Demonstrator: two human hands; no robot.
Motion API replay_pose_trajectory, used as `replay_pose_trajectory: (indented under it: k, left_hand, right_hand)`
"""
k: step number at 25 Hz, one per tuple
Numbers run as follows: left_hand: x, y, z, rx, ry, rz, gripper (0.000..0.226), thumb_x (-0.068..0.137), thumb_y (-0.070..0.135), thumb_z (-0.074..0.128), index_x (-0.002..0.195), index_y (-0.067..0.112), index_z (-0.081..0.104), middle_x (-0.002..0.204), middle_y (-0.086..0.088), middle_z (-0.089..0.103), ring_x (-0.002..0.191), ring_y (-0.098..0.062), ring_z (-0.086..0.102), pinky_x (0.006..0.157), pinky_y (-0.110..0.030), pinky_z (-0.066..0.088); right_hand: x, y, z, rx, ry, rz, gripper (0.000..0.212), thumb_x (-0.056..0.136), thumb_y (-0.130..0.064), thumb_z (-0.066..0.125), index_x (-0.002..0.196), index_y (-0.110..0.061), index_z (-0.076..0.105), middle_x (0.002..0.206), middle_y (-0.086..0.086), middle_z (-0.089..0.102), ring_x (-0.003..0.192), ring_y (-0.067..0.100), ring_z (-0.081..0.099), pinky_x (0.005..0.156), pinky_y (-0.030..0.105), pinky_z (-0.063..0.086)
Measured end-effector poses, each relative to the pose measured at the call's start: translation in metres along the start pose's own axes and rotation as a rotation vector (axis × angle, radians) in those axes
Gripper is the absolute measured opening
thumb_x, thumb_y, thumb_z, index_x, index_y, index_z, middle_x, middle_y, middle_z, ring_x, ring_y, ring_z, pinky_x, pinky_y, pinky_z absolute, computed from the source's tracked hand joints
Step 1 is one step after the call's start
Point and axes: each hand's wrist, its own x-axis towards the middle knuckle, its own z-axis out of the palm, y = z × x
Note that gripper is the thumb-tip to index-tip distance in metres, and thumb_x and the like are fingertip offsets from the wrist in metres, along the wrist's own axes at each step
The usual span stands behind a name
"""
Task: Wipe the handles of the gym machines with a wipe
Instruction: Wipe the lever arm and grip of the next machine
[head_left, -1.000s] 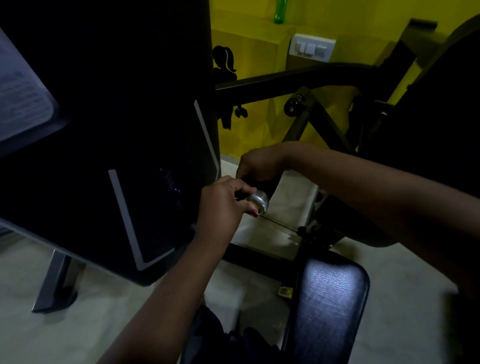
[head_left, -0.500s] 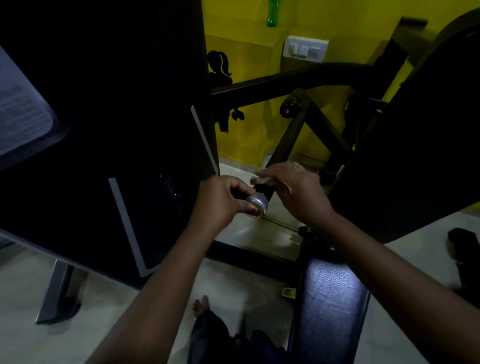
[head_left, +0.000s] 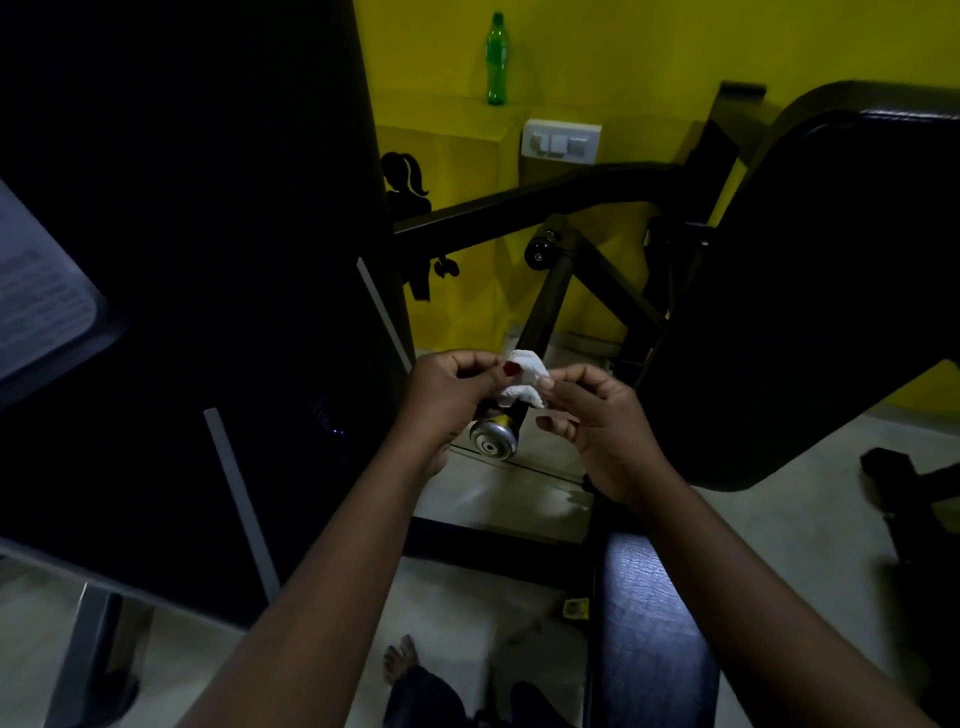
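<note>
A crumpled white wipe (head_left: 524, 382) is pinched between my left hand (head_left: 447, 395) and my right hand (head_left: 597, 415), just above the machine handle. That handle (head_left: 496, 434) is a dark bar with a round silver end cap facing me. It sits directly below the wipe, between my two hands. Neither hand grips the handle; the upper part of the bar is hidden behind the wipe and my fingers.
A tall black machine housing (head_left: 208, 312) fills the left. A large black pad (head_left: 810, 291) stands at the right, a dark padded seat (head_left: 654, 623) below. Black frame bars (head_left: 519, 208) cross in front of a yellow wall with a green bottle (head_left: 496, 60) and switch plate (head_left: 561, 140).
My left hand has let go of the handle's end and risen to the wipe. Both hands now hold the wipe above the handle, and the silver end cap is uncovered.
</note>
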Motion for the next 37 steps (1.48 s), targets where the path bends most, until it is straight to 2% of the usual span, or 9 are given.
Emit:
replay_pose_trajectory:
  k: [4, 7, 10, 14, 18, 21, 28, 32, 37]
  left_hand:
    - [0.002, 0.009, 0.007, -0.107, 0.014, -0.086, 0.007, 0.089, 0.007, 0.064, 0.083, 0.008, 0.067, 0.073, -0.007, 0.069, 0.067, -0.018, 0.064, 0.056, -0.024, 0.053]
    - [0.005, 0.012, 0.011, -0.269, -0.001, -0.158, 0.009, 0.094, 0.011, 0.057, 0.085, 0.01, 0.061, 0.079, -0.01, 0.066, 0.074, -0.023, 0.064, 0.068, -0.032, 0.055]
    - [0.01, 0.017, 0.011, -0.352, 0.067, -0.152, 0.009, 0.097, 0.014, 0.052, 0.093, 0.009, 0.059, 0.085, -0.013, 0.067, 0.076, -0.025, 0.066, 0.068, -0.034, 0.056]
    - [0.021, 0.025, 0.006, -0.346, 0.152, -0.09, 0.01, 0.098, 0.021, 0.051, 0.105, 0.016, 0.056, 0.097, -0.011, 0.066, 0.085, -0.026, 0.066, 0.067, -0.034, 0.055]
    - [0.019, 0.027, 0.01, -0.202, 0.098, -0.099, 0.014, 0.099, 0.024, 0.052, 0.109, 0.015, 0.055, 0.09, -0.01, 0.066, 0.073, -0.022, 0.067, 0.055, -0.03, 0.054]
    - [0.022, 0.02, 0.016, -0.144, 0.172, -0.077, 0.012, 0.1, 0.023, 0.049, 0.104, 0.014, 0.055, 0.079, -0.008, 0.061, 0.064, -0.02, 0.062, 0.056, -0.029, 0.052]
    - [0.019, 0.025, 0.019, -0.18, -0.054, -0.177, 0.018, 0.095, 0.025, 0.055, 0.089, 0.011, 0.064, 0.078, -0.011, 0.07, 0.067, -0.025, 0.067, 0.065, -0.035, 0.055]
    - [0.023, 0.013, 0.018, -0.031, -0.048, -0.125, 0.009, 0.083, 0.013, 0.073, 0.087, 0.006, 0.068, 0.084, -0.016, 0.071, 0.076, -0.028, 0.068, 0.069, -0.035, 0.057]
    - [0.03, 0.011, 0.01, -0.195, -0.031, -0.183, 0.003, 0.09, 0.005, 0.063, 0.087, 0.005, 0.065, 0.08, -0.011, 0.071, 0.073, -0.021, 0.069, 0.064, -0.03, 0.06]
  right_hand:
    - [0.007, 0.002, -0.001, 0.235, 0.021, 0.076, 0.01, 0.083, -0.01, 0.057, 0.088, -0.002, 0.056, 0.09, 0.019, 0.064, 0.08, 0.03, 0.062, 0.068, 0.032, 0.054]
    - [0.006, -0.001, -0.001, 0.195, 0.008, 0.115, 0.013, 0.087, -0.01, 0.06, 0.099, -0.004, 0.061, 0.082, 0.008, 0.07, 0.067, 0.019, 0.063, 0.054, 0.024, 0.049]
    - [0.004, -0.005, -0.003, -0.031, -0.085, 0.069, 0.03, 0.082, -0.008, 0.065, 0.112, -0.013, 0.064, 0.097, 0.003, 0.07, 0.079, 0.01, 0.065, 0.064, 0.022, 0.049]
    - [0.003, -0.009, 0.002, -0.132, -0.002, -0.098, 0.011, 0.081, -0.009, 0.07, 0.091, -0.009, 0.068, 0.078, 0.006, 0.068, 0.066, 0.015, 0.06, 0.061, 0.028, 0.047]
    - [0.004, -0.01, 0.012, -0.233, -0.035, -0.143, 0.024, 0.08, -0.017, 0.074, 0.103, -0.014, 0.067, 0.095, 0.006, 0.072, 0.081, 0.016, 0.066, 0.066, 0.027, 0.051]
    - [0.007, -0.006, 0.018, -0.307, 0.023, -0.202, 0.01, 0.087, -0.023, 0.067, 0.086, -0.015, 0.073, 0.08, 0.012, 0.07, 0.071, 0.022, 0.059, 0.063, 0.032, 0.044]
    - [0.013, -0.003, 0.02, -0.12, 0.215, -0.136, 0.018, 0.093, -0.014, 0.06, 0.094, -0.002, 0.073, 0.089, 0.022, 0.072, 0.08, 0.034, 0.067, 0.076, 0.045, 0.054]
    - [0.017, -0.004, 0.019, -0.107, 0.231, -0.12, 0.016, 0.095, -0.01, 0.054, 0.096, 0.001, 0.065, 0.086, 0.016, 0.07, 0.075, 0.024, 0.066, 0.067, 0.031, 0.055]
    - [0.018, -0.002, 0.011, 0.35, 0.189, 0.171, 0.022, 0.096, -0.015, 0.045, 0.103, 0.001, 0.06, 0.087, 0.011, 0.071, 0.085, 0.023, 0.066, 0.077, 0.032, 0.055]
